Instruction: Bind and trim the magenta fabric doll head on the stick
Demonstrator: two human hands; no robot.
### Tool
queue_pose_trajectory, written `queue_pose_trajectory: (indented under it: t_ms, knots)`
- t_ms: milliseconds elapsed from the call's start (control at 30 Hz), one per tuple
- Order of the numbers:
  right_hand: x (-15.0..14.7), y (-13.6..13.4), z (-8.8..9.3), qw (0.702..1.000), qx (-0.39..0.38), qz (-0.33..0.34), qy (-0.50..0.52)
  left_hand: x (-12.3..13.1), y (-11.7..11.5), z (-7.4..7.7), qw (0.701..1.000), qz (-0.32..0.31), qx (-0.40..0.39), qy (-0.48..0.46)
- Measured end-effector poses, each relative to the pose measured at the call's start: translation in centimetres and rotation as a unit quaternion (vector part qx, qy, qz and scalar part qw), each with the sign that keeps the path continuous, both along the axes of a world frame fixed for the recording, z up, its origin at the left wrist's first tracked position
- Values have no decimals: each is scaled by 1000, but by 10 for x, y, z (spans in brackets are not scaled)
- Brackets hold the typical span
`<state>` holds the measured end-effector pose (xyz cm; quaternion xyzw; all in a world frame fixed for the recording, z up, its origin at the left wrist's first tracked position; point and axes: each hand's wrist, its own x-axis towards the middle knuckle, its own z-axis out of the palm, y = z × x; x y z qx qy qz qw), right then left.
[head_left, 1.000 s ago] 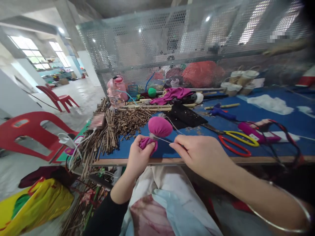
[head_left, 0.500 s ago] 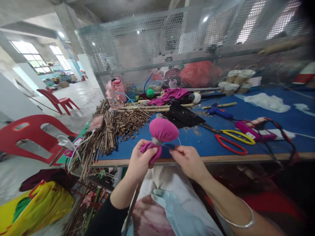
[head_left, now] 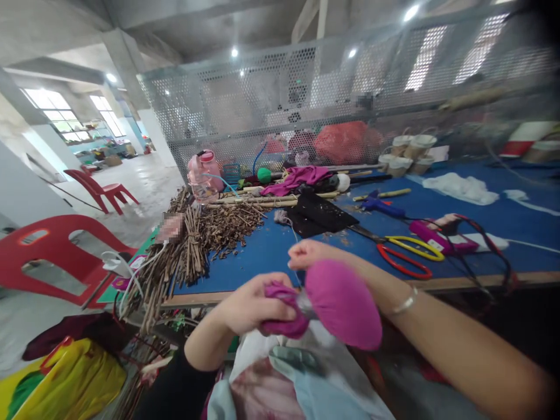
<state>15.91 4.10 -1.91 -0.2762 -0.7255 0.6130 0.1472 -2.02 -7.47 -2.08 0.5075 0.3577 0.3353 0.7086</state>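
Observation:
My left hand (head_left: 245, 303) is closed round the gathered neck of a stuffed pink fabric ball (head_left: 343, 303), which now hangs close to my lap and points right. My right hand (head_left: 308, 254) sits just above and behind the ball with its fingers pinched, apparently on a thin thread that runs to the ball's wrapped neck; the thread itself is barely visible. A silver bangle (head_left: 405, 303) circles my right wrist.
A blue-topped table (head_left: 437, 207) carries a heap of dry twigs (head_left: 205, 233), red-and-yellow scissors (head_left: 406, 254), a blue glue gun (head_left: 380, 204), a pink bottle (head_left: 203, 175), pink cloth and white stuffing. Red plastic chairs (head_left: 52, 254) stand left. A yellow bag (head_left: 74, 379) lies on the floor.
The ball has come down from above the table edge towards my lap and tipped to the right. My right hand has moved up over it, pulling the thread round.

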Motion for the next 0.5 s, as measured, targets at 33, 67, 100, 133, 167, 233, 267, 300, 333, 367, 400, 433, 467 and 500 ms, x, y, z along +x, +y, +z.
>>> queue_pose_trajectory:
  t_ms: [33, 67, 100, 133, 167, 233, 267, 300, 333, 367, 400, 433, 467, 500]
  knots:
    - [-4, 5, 13, 999, 29, 14, -36, 5, 2, -4, 998, -4, -3, 58]
    - [-8, 6, 28, 994, 75, 24, -77, 9, 5, -7, 994, 13, 4, 108]
    - [-12, 4, 43, 977, 159, 35, -140, 12, 9, -11, 988, 53, 26, 140]
    - [-15, -2, 57, 943, 264, 36, -201, 13, 13, -15, 980, 105, 56, 162]
    - [-17, -13, 69, 896, 373, 30, -239, 13, 18, -19, 968, 159, 88, 173]
    - [-18, -40, 79, 813, 516, -11, -267, 7, 26, -25, 944, 246, 133, 175]
    - [-17, -54, 78, 793, 546, -16, -271, 4, 29, -27, 935, 275, 146, 169]
    - [-15, -66, 72, 785, 554, -30, -277, 0, 31, -28, 930, 296, 149, 158]
    - [-13, -75, 63, 789, 546, -45, -278, -3, 32, -29, 928, 310, 145, 146]
    - [-9, -81, 53, 803, 527, -67, -270, -5, 32, -28, 927, 320, 137, 138]
    - [-6, -84, 41, 823, 501, -93, -253, -7, 31, -27, 927, 328, 127, 131]
    - [-3, -85, 30, 846, 470, -120, -223, -8, 30, -26, 928, 335, 116, 120]
    - [0, -83, 20, 869, 435, -144, -185, -8, 28, -25, 930, 337, 102, 103]
    - [3, -80, 12, 890, 399, -165, -145, -8, 26, -23, 935, 335, 87, 82]
